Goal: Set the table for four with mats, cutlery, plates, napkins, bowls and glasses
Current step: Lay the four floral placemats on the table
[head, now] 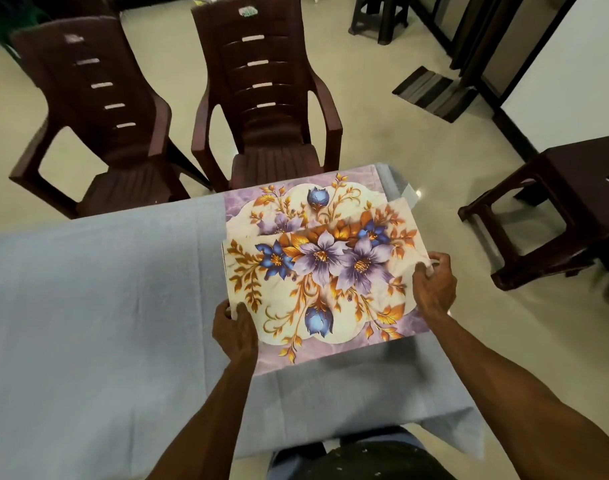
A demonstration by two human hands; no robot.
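A floral mat (316,268) with purple and blue flowers is held a little above the table, tilted. My left hand (235,332) pinches its near left corner. My right hand (434,284) grips its right edge. Under it, a second mat (330,199) of the same floral print lies flat at the right end of the table. The table (88,289) wears a light blue-grey cloth. No cutlery, plates, napkins, bowls or glasses are in view.
Two dark brown plastic chairs (98,109) (265,98) stand along the table's far side. A dark stool (573,202) sits on the floor to the right, another (379,15) farther back. A striped doormat (434,91) lies by the doorway.
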